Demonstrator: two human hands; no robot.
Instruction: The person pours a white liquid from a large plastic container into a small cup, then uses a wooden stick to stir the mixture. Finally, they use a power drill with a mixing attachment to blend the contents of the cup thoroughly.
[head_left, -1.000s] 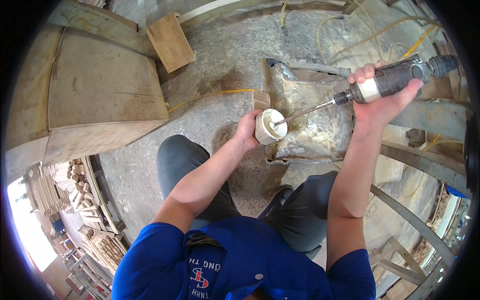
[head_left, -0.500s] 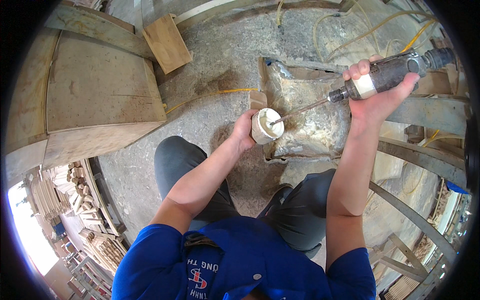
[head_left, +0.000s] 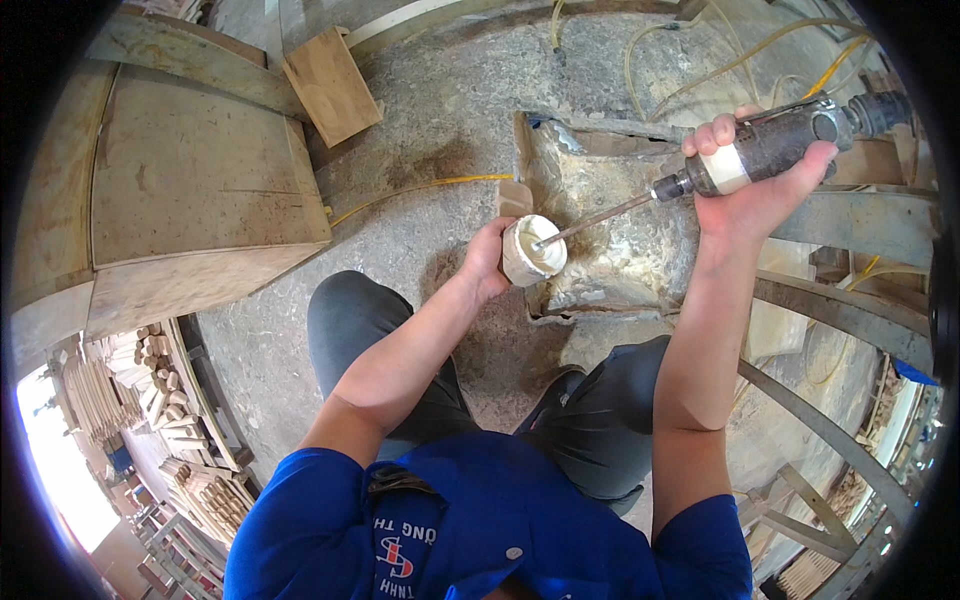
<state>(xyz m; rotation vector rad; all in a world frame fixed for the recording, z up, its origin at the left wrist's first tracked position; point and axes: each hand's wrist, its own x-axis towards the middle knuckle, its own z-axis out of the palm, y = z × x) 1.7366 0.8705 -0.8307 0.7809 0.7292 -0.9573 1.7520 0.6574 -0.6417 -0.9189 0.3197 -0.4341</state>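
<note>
My left hand (head_left: 487,258) is wrapped round a white plastic cup (head_left: 520,255), tilted so its mouth faces right. Creamy white paste (head_left: 541,262) coats the inside of the cup. In my right hand (head_left: 755,195) is a dark, cylindrical air-powered drill (head_left: 775,150) with a pale band round its front. A long thin mixing rod (head_left: 610,212) runs from its chuck (head_left: 672,187) down into the paste. Below and behind the cup lies a shallow tray (head_left: 640,300), crusted with dried white and yellowish residue.
A large wooden box (head_left: 200,190) stands at the left, with a wooden board (head_left: 333,88) beyond it. Yellow hoses (head_left: 420,186) cross the concrete floor. Curved metal bars (head_left: 840,310) rise on the right. Stacked wood pieces (head_left: 165,390) lie at lower left.
The drill and its rod have shifted slightly to the left. The cup has barely moved, and both hands keep their hold.
</note>
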